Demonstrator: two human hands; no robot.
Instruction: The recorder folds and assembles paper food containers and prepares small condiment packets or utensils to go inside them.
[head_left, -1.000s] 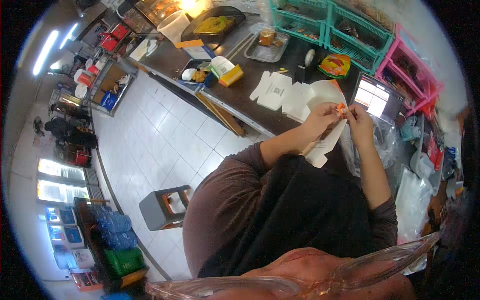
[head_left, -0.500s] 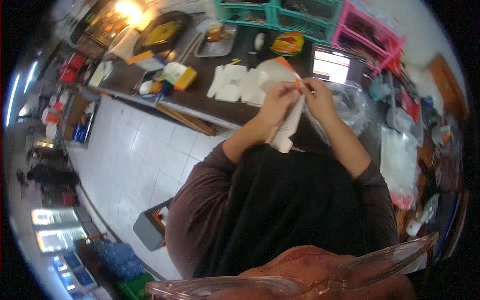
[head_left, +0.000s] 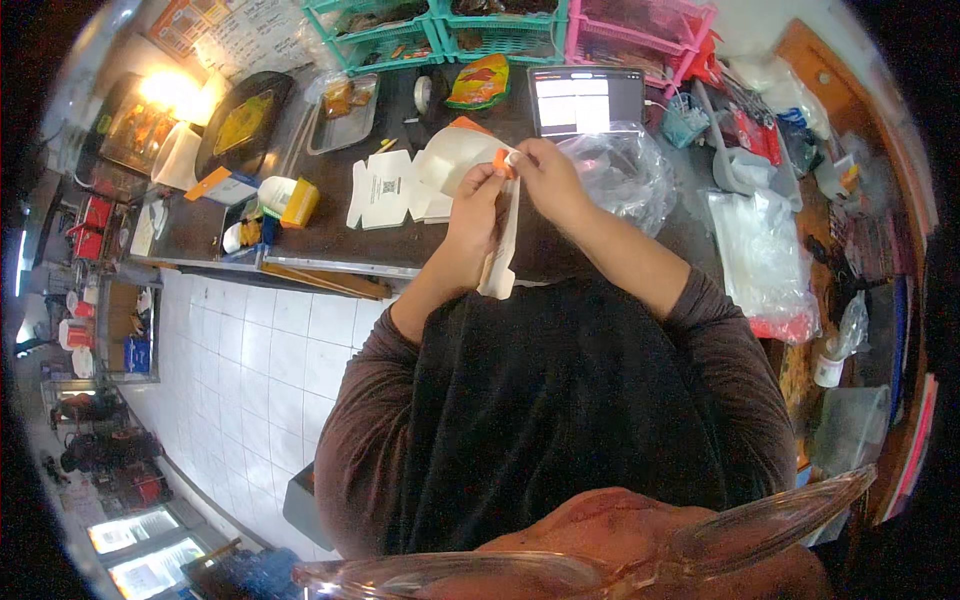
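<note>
Both hands are raised over the near edge of the dark table, holding a cream-and-orange cardboard food box (head_left: 499, 272) that is partly folded. My left hand (head_left: 474, 208) is closed around one panel, whose narrow end hangs toward my lap. At the orange upper edge, the fingers of my right hand (head_left: 551, 183) pinch the card, touching the left fingertips. Behind the left hand spread a curved cream panel (head_left: 437, 158) and a flat white panel (head_left: 382, 190) with a square printed code. How these panels join is hidden by the hands.
A tablet (head_left: 588, 105) stands behind the hands, with clear plastic bags (head_left: 630, 180) nearby. Toward the back are a tape roll (head_left: 423, 94), a yellow-green pouch (head_left: 479, 82), a metal tray (head_left: 343, 125) and teal drawers (head_left: 500, 38). A yellow-and-white box (head_left: 297, 203) sits left.
The view has swung right, so the surroundings appear shifted left. Both hands keep the box, and their fingertips have shifted slightly at its orange edge.
</note>
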